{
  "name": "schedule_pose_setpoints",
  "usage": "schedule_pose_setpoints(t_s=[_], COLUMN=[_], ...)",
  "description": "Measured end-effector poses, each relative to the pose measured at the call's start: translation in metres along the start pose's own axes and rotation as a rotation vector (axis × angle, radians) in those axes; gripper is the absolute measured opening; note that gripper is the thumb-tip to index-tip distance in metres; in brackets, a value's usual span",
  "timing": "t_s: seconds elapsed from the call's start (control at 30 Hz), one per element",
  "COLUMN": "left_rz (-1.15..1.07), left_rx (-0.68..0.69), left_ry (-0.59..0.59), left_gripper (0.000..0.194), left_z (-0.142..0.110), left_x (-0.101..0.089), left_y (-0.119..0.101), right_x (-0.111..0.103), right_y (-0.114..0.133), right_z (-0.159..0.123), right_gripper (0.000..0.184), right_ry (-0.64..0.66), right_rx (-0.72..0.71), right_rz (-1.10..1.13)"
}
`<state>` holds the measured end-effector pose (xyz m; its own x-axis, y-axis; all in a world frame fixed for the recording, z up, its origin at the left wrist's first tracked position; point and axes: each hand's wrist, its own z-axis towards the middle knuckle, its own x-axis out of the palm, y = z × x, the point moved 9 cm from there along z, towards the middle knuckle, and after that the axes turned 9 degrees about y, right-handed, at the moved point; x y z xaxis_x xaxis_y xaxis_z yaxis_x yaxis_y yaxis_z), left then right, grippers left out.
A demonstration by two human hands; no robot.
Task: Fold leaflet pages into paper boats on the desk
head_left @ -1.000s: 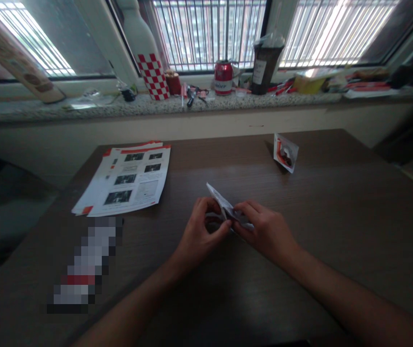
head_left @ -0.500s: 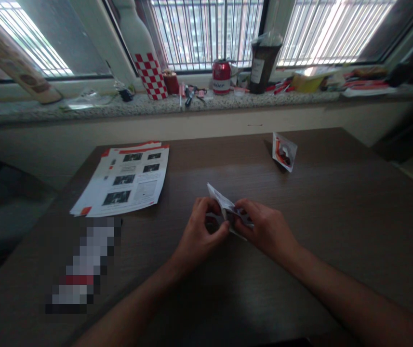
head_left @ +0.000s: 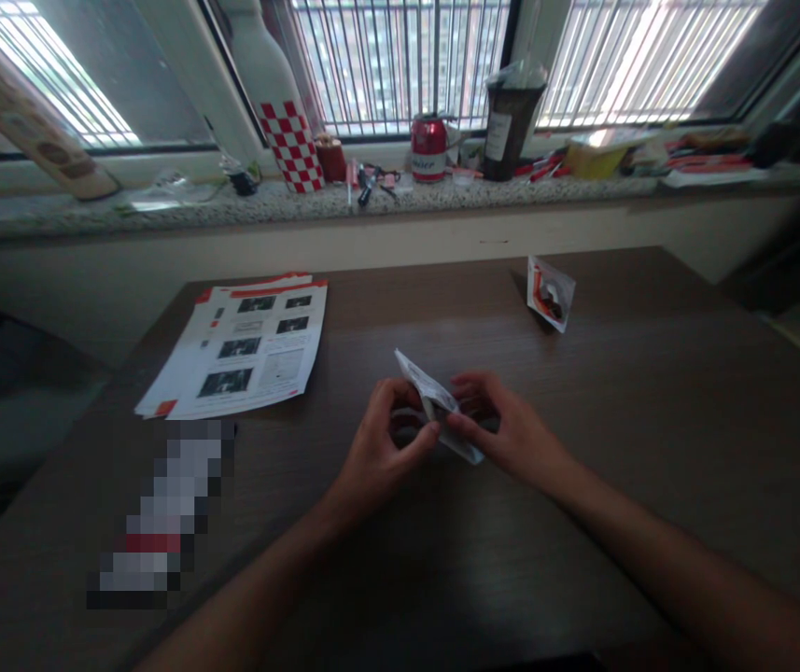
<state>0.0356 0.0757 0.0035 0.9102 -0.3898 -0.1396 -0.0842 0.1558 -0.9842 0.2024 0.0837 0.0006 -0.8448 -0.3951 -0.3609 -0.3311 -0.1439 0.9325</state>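
The brown worktop (head_left: 652,420) stretches below the sill (head_left: 196,210), with the papers (head_left: 242,350) at its far left and a blurred-out thing (head_left: 168,509) just nearer. Over the middle, the left hand (head_left: 386,443) is curled nearly closed, pinching the left side of the white packet (head_left: 433,390), while the right hand (head_left: 504,425) is half open, its thumb at the right side, its grip impossible to tell. The packet slants between the hands, and well beyond it a pouch (head_left: 552,294) sits tilted on the worktop
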Motion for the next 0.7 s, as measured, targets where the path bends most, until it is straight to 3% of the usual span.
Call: schedule_pose_setpoints(t_s=[0.17,0.47,0.7], left_rz=[-0.155,-0.27,-0.222], left_rx=[0.017,0.03,0.001], left_ry=[0.029,0.053,0.044], left_gripper=[0.032,0.029,0.029], left_z=[0.001,0.004,0.004], left_x=[0.003,0.004,0.002], left_y=[0.001,-0.003,0.0], right_x=[0.009,0.014,0.018], right_y=[-0.012,-0.017,-0.024], right_z=[0.005,0.006,0.007], right_gripper=[0.061,0.036,0.038], right_ry=[0.105,0.153,0.13], right_rx=[0.039,0.108,0.153], right_rz=[0.269,0.548,0.67])
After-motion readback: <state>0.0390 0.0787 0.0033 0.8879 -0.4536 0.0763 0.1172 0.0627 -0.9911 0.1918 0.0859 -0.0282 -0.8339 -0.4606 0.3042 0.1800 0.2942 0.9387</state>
